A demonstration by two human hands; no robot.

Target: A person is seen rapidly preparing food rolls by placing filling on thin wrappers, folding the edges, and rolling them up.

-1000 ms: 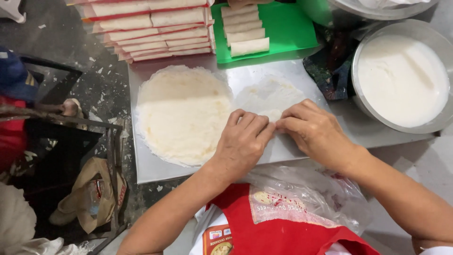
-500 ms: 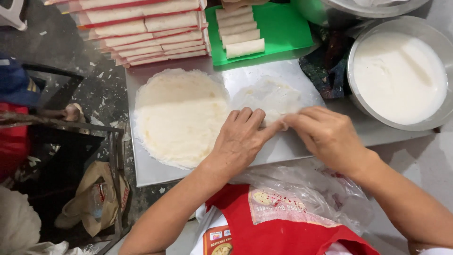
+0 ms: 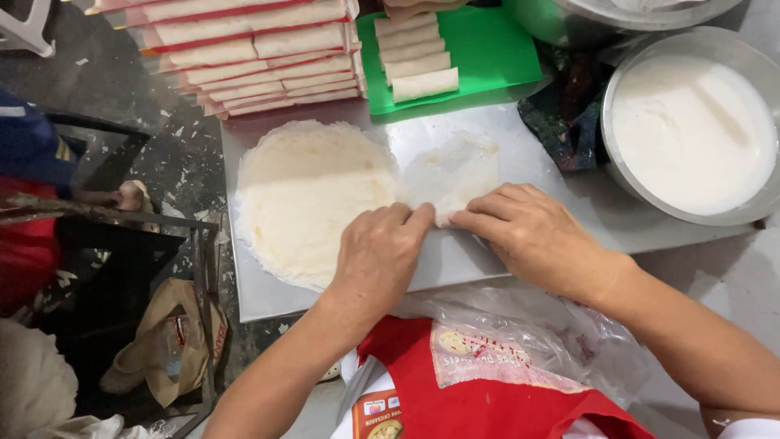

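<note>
Wrapper [image 3: 451, 171] near edge pinched by left hand [image 3: 378, 256]; right hand [image 3: 536, 236] fingertips likewise.

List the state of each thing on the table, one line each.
Thin wrapper: flat on the steel sheet, near edge pinched by both hands.
Left hand: fingertips on the wrapper's edge.
Right hand: fingertips on the wrapper's edge.
Wrapper stack: flat, untouched.
Rolls: rolled, in a row on the green board.
Bowl: filled with white batter.
</note>
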